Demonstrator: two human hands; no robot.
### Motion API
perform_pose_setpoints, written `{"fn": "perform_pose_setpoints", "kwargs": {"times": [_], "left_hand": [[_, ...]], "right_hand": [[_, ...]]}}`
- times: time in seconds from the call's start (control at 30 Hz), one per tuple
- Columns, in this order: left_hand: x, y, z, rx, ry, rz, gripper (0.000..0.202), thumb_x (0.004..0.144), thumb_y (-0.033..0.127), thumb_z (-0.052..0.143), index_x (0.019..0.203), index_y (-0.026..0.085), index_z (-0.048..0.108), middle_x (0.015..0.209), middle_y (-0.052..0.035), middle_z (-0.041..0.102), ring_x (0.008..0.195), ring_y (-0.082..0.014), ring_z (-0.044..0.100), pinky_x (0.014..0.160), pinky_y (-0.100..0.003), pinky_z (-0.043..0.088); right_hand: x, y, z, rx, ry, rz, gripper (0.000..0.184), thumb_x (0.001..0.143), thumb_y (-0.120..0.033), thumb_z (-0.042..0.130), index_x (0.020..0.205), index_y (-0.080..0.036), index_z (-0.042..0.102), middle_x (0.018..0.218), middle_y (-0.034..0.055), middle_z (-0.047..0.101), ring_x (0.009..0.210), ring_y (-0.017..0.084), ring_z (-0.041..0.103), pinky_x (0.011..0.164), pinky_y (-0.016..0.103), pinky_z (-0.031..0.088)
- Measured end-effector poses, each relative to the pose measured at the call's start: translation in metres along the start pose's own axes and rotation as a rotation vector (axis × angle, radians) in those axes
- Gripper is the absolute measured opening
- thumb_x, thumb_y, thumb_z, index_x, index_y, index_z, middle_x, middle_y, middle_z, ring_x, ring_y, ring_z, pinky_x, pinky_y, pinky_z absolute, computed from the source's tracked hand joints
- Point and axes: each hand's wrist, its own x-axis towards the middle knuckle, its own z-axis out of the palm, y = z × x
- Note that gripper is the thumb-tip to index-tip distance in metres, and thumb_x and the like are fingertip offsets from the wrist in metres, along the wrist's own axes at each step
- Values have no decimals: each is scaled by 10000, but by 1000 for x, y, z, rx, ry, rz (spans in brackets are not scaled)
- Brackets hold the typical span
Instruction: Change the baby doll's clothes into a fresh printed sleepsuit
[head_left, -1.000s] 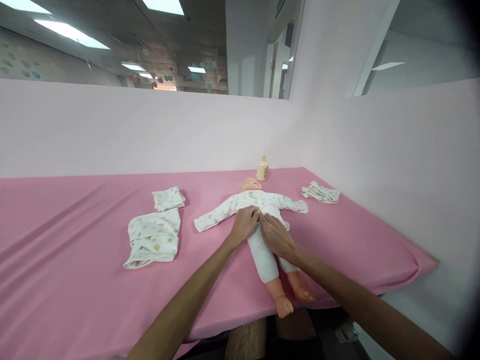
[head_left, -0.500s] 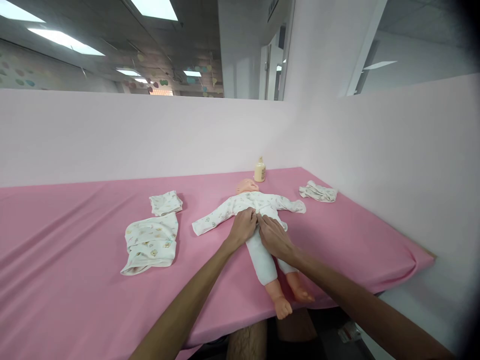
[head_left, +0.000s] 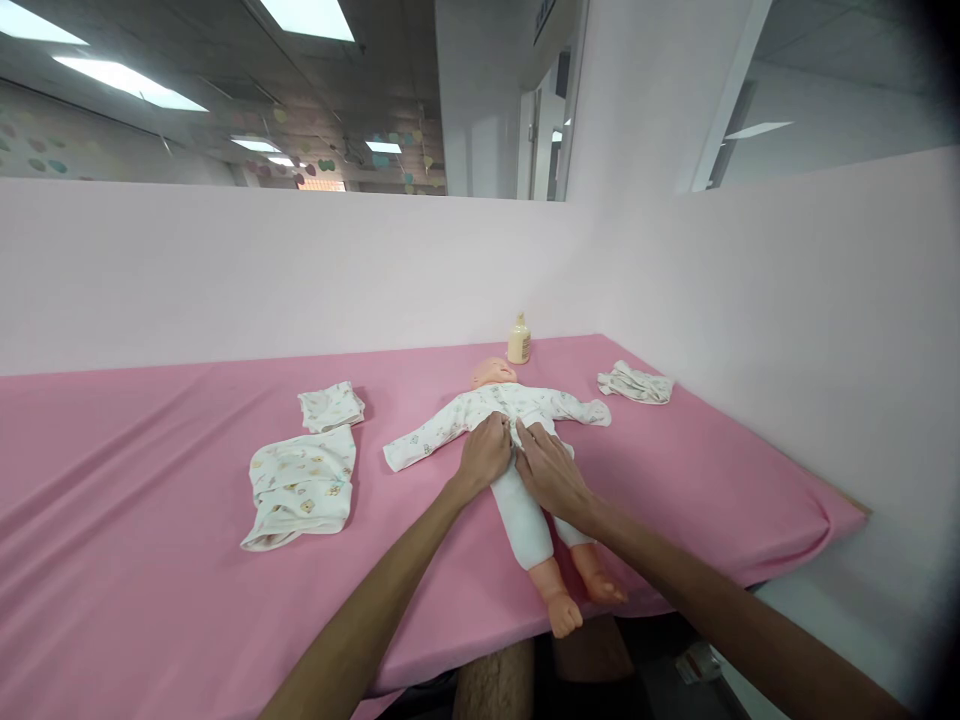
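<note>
"What did the head view capture?"

"A doll (head_left: 516,500), in a printed top (head_left: 495,402) and white trousers (head_left: 526,532), lay on a pink-covered worktop (head_left: 697,490), feet at the near edge."

"And the hands?"

"Both worked at its waist. The left hand (head_left: 486,455) had its grip curled tight, pinching the clothing; the right hand (head_left: 551,472) lay just beside it, fingers bent, its grip impossible to tell."

"Nearby?"

"A cream bottle (head_left: 519,342) stood beyond the head; two printed cloths (head_left: 304,485) lay leftward, a crumpled white cloth (head_left: 636,384) rightward."
</note>
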Motion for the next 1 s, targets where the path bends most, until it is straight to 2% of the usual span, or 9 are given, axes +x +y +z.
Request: {"fn": "perform_pose_setpoints", "kwargs": {"times": [0.2, 0.37, 0.43, 0.57, 0.67, 0.73, 0.83, 0.9, 1.0], "left_hand": [[4, -2, -6, -201, -59, -104, 196, 945, 302, 327, 823, 195, 438, 829, -21, 581, 736, -156, 504, 656, -280, 361], [5, -7, -10, -327, -95, -101, 205, 917, 321, 369, 803, 189, 478, 757, 3, 563, 693, -140, 496, 636, -266, 367], [4, -5, -12, -321, -113, -83, 210, 909, 311, 373, 784, 186, 487, 751, 6, 568, 685, -135, 497, 633, -263, 368], [3, -4, -13, -285, -83, -117, 127, 852, 261, 446, 843, 176, 540, 765, 8, 587, 708, -135, 520, 630, -256, 370], [2, -6, -13, -301, -34, -137, 264, 845, 295, 495, 1071, 175, 560, 757, 20, 568, 717, -142, 532, 647, -260, 393], [-3, -5, -15, -275, -21, -100, 315, 866, 323, 486, 1139, 184, 558, 785, 11, 567, 745, -149, 539, 683, -270, 411], [-22, 0, -22, -153, -18, -58, 332, 892, 356, 462, 1162, 199, 576, 955, -37, 587, 876, -178, 553, 761, -297, 427], [-40, 5, -26, -78, -57, -43, 419, 901, 400, 469, 1274, 215, 510, 1072, -63, 577, 949, -200, 556, 792, -314, 434], [-63, 10, -27, 43, -153, -26, 461, 912, 417, 464, 1327, 219, 434, 1164, -86, 557, 985, -223, 564, 794, -331, 439]], "right_hand": [[4, 0, 5, 156, -8, 27, 484, 923, -132, 402, 1404, -119, 454, 1027, 114, 575, 917, 238, 552, 839, 394, 482], [11, 6, -10, 541, -87, 68, 309, 935, -167, 390, 1117, -165, 639, 856, 38, 544, 804, 171, 551, 761, 310, 509], [11, 11, -15, 596, -107, 78, 298, 949, -217, 396, 1092, -186, 656, 864, 32, 557, 799, 162, 558, 740, 300, 513], [5, 23, -17, 548, -36, 64, 347, 939, -212, 410, 1197, -179, 639, 939, 60, 600, 885, 180, 576, 790, 330, 508], [-4, 36, -15, 490, 22, 104, 333, 924, -208, 425, 1170, -152, 644, 950, 77, 611, 896, 197, 588, 807, 360, 508], [-13, 48, -16, 432, 40, 126, 321, 904, -199, 458, 1169, -143, 630, 960, 86, 614, 925, 214, 589, 824, 377, 507], [-31, 71, -22, 281, -7, 54, 294, 868, -135, 465, 1116, -154, 621, 974, 92, 605, 952, 232, 567, 834, 393, 495], [-43, 83, -25, 181, -69, -1, 251, 853, -107, 461, 1041, -163, 619, 972, 90, 597, 927, 232, 551, 824, 395, 487], [-52, 92, -24, 127, -111, -36, 227, 893, -169, 492, 1093, -177, 600, 1017, 85, 604, 941, 228, 546, 855, 395, 475]]}}
